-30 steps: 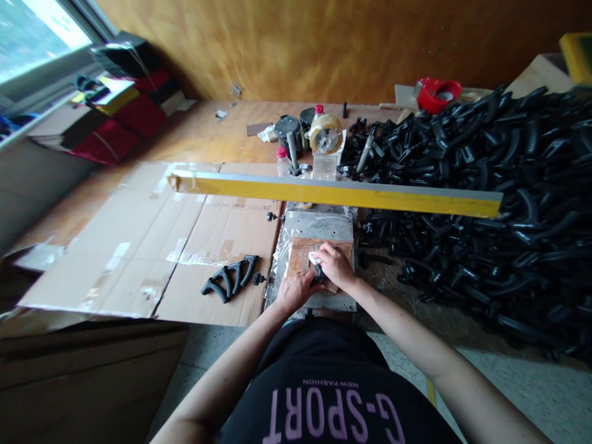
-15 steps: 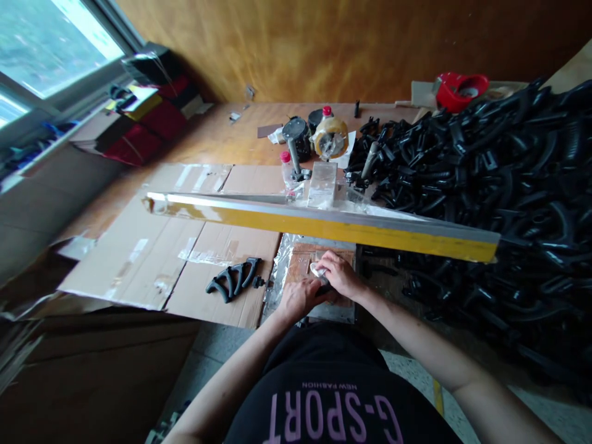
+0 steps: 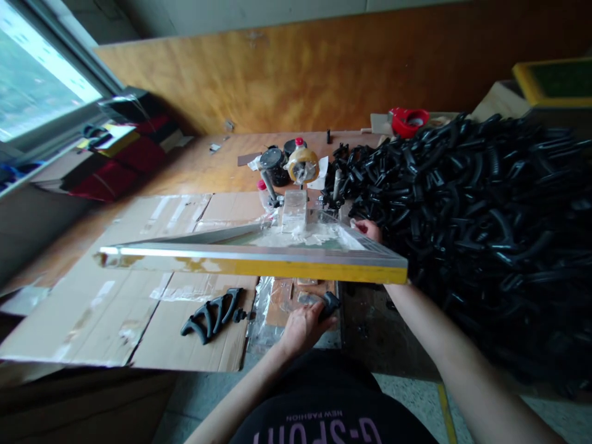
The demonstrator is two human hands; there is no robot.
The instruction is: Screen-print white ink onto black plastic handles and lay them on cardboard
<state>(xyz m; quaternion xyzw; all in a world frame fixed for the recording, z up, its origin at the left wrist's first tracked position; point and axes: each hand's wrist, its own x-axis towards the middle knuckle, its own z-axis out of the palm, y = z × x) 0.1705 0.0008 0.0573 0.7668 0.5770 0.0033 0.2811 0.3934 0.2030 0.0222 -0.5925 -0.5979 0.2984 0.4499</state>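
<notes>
A yellow-edged screen frame (image 3: 259,262) hangs tilted over a metal jig plate (image 3: 277,308) at the table's near edge. My left hand (image 3: 303,327) is closed on a black plastic handle part (image 3: 329,303) lying on the jig. My right hand (image 3: 367,229) reaches up past the frame's right end, beside the big heap of black parts (image 3: 485,228); the frame hides most of its fingers. A few finished black parts (image 3: 210,313) lie on the cardboard sheet (image 3: 120,290) left of the jig.
Behind the frame stand a tape roll (image 3: 301,165), small bottles (image 3: 263,194) and dark tins (image 3: 272,165). A red tape dispenser (image 3: 407,120) sits at the back. Red and black boxes (image 3: 111,154) lie by the window on the left.
The frame has swung down toward the jig. My right hand left the jig and went up beyond the frame's right end. My left hand stayed on the black part.
</notes>
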